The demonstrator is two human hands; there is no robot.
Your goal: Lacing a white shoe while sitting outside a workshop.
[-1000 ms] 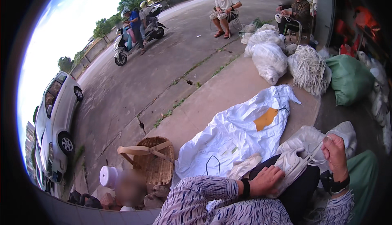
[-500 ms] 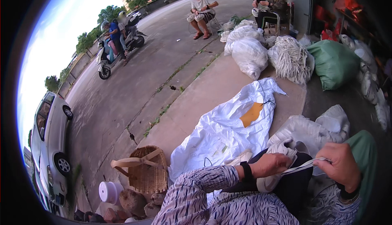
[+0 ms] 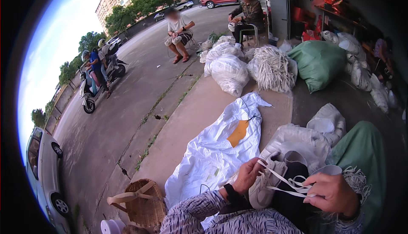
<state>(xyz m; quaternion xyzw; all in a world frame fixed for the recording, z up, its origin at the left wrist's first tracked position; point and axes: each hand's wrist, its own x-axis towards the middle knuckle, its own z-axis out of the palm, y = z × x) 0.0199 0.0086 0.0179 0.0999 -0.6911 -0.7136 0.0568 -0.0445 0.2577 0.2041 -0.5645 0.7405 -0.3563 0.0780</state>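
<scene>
A white shoe [image 3: 261,190] lies on my lap against dark cloth, partly covered by my left hand. From its eyelets a white shoelace [image 3: 278,178] runs out in loose loops toward the right. My left hand [image 3: 247,175] is at the shoe's near left side, its fingertips closed on one stretch of the lace. To the right, my right hand [image 3: 333,191] is closed around more of the lace, with loops sticking out from its fingers. Behind my right hand, a bundle of white laces [image 3: 356,182] hangs beside green cloth [image 3: 361,153].
A white woven sack [image 3: 204,149] with an orange patch lies ahead. Beyond my lap rest pale shoes in clear plastic [image 3: 297,142]. Stuffed bags [image 3: 229,74] and a green sack [image 3: 318,62] stand farther off. A wicker basket [image 3: 144,208] is at left; two seated people work beyond.
My left hand has moved off the shoe's top to its left side, drawing lace with it. The lace between my hands went from taut to loosely looped. The view has swung rightward.
</scene>
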